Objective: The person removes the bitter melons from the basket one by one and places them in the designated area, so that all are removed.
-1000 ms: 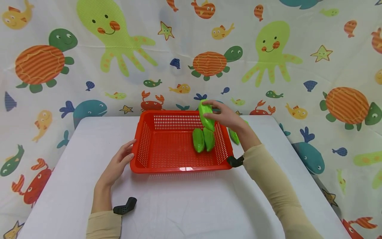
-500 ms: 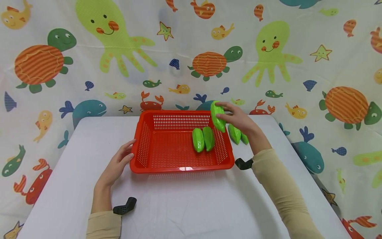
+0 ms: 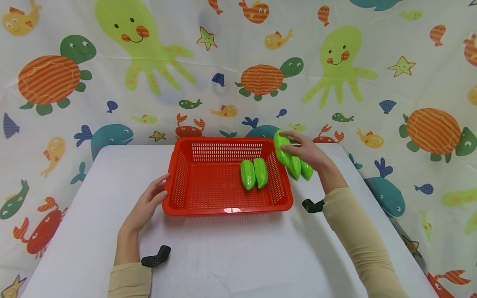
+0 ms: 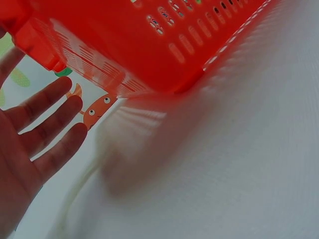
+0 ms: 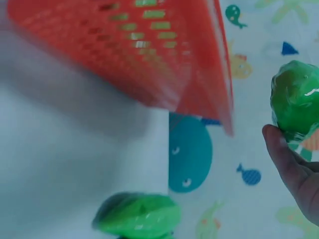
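A red plastic basket (image 3: 223, 186) with slotted walls stands on the white table. My left hand (image 3: 143, 207) touches its left rim; the fingers (image 4: 47, 134) look straight and spread in the left wrist view. Over by the basket's back right corner, my right hand (image 3: 309, 152) holds a glossy green ridged fruit (image 3: 282, 150) between thumb and fingers, raised above the table. Two similar fruits (image 3: 247, 175) lie side by side inside the basket's right part. Two more fruits (image 3: 307, 170) lie on the table just right of the basket, one partly hidden behind the held one.
The white table (image 3: 223, 256) extends in front of the basket and to both sides. A curtain (image 3: 231, 49) printed with sea animals hangs behind the table's far edge. Black wrist devices (image 3: 156, 257) are worn on both forearms.
My right hand has moved right with the held fruit, from over the basket's inside to its right rim. The fruits on the table right of the basket show more. The left hand stays put.
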Demonstrator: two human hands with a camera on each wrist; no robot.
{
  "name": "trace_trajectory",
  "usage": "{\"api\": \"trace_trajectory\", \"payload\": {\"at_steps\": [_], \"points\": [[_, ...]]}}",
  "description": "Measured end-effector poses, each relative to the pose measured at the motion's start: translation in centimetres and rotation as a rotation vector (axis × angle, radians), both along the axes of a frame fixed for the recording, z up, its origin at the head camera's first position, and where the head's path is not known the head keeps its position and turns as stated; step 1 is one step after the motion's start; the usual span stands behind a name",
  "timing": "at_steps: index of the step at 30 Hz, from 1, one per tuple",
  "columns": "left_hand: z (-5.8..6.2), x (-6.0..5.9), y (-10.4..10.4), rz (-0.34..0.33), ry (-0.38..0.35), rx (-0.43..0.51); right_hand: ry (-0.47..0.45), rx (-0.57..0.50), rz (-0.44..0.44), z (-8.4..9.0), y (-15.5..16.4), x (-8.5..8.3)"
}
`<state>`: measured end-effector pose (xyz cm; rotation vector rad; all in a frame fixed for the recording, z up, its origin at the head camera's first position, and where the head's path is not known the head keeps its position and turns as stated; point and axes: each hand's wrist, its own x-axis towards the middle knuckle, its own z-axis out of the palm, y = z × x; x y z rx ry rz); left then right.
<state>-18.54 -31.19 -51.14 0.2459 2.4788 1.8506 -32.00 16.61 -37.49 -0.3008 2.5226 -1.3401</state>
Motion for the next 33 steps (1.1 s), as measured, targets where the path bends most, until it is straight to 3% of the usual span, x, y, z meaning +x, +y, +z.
{"api": "trace_trajectory", "payload": {"at_steps": [12,19,33], "points": [[0.0,0.0,0.0,0.006,-0.001,-0.001,-0.04,0.064,-0.109,-2.0,4.7,-1.2],[0.1,0.1,0.0,0.005,-0.009,0.001,-0.076,-0.022,-0.169,-3.6,7.6,-1.6],[0.1,0.2,0.1,0.004,0.002,-0.016,-0.152,-0.061,-0.234,-5.3,11.3,-1.3]]}}
